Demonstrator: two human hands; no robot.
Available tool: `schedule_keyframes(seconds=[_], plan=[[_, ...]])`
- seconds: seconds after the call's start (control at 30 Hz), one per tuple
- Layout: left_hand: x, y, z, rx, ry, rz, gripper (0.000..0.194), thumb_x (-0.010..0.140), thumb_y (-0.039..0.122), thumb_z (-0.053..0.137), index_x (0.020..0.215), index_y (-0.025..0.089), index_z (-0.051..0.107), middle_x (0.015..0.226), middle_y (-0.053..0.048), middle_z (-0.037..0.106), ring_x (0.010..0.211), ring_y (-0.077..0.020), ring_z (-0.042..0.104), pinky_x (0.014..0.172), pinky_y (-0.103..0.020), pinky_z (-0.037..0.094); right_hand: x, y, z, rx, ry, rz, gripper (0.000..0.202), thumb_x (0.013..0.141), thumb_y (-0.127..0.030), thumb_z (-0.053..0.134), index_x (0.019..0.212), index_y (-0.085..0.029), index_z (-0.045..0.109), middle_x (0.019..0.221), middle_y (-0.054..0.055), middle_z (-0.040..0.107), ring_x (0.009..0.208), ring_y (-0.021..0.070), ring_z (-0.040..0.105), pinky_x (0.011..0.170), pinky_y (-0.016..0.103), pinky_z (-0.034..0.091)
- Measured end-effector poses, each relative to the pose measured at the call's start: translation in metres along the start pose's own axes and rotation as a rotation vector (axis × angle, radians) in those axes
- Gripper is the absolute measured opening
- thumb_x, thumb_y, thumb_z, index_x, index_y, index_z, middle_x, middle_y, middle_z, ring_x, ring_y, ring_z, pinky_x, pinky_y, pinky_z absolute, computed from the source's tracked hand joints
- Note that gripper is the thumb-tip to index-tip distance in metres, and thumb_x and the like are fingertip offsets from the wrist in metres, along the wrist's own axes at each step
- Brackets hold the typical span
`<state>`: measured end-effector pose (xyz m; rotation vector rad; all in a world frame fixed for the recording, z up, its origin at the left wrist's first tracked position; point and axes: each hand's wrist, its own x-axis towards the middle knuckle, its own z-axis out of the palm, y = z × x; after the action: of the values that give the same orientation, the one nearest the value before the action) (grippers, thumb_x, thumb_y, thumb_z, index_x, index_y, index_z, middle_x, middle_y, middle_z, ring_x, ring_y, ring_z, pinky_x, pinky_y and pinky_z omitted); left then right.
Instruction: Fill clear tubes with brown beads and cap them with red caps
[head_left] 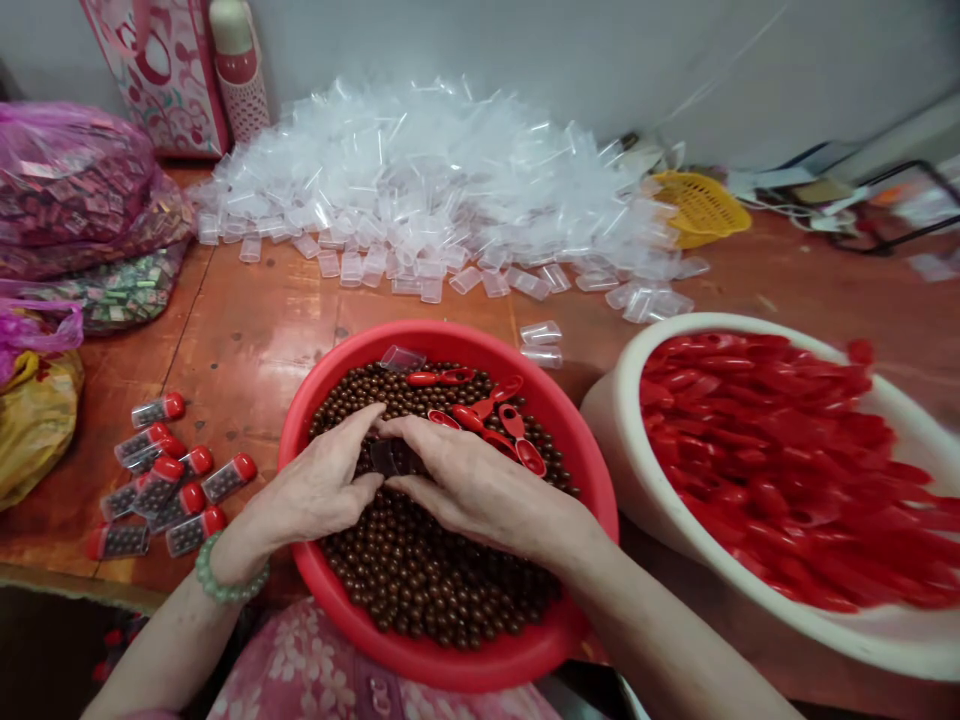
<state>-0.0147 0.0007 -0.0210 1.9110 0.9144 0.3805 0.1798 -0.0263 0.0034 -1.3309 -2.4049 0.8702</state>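
Note:
Both my hands are over the red basin (606,520), which holds a bed of brown candy balls (457,590). Between them, a small clear plastic container (394,457) looks dark against the balls. My left hand (319,485) grips its left side with thumb and fingers. From the right, my right hand (469,480) closes around its other side. Several red plastic spoons (514,420) lie on the balls beyond my right hand. Another empty clear container (403,358) rests near the basin's far rim. My fingers hide part of the held container.
Filled tubes with red caps (202,530) lie left on the wooden table (247,320). A white tub (626,400) of red spoon pieces (780,470) stands right. Behind are a heap of clear containers (450,180), a yellow basket (701,205) and bulging plastic bags (75,190).

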Motion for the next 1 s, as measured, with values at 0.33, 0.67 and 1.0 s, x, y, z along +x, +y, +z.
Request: schedule_keyframes(seconds=[0.33,0.67,1.0], plan=[[0.004,0.01,-0.007,-0.563,-0.005,-0.033,0.06,0.079,0.014,0.066,0.136,0.017,0.049,0.129,-0.009,0.061,0.123,-0.0219,0.055,0.109,-0.037,0.039,0.005,0.002,-0.027,0.301,0.115,-0.133,0.035,0.09,-0.027,0.062,0.123,-0.021,0.055,0.119,0.008,0.065,0.107,0.018,0.063,0.091,0.031,0.052],[0.01,0.011,-0.008,-0.824,0.111,-0.178,0.04,0.073,0.018,0.069,0.111,0.014,0.062,0.086,-0.002,0.067,0.081,-0.0125,0.064,0.082,-0.029,0.049,0.043,0.072,-0.011,-0.524,0.006,0.273,0.019,0.088,-0.013,0.051,0.103,-0.012,0.063,0.101,0.014,0.067,0.095,0.0253,0.063,0.081,0.034,0.05],[-0.006,0.023,-0.003,-0.676,0.099,-0.06,0.043,0.078,0.011,0.065,0.12,0.014,0.058,0.107,-0.009,0.071,0.092,-0.016,0.068,0.086,-0.03,0.052,0.023,0.059,-0.015,-0.268,0.348,0.169,0.026,0.093,-0.026,0.048,0.111,-0.016,0.062,0.101,0.013,0.069,0.091,0.0245,0.065,0.082,0.038,0.052]])
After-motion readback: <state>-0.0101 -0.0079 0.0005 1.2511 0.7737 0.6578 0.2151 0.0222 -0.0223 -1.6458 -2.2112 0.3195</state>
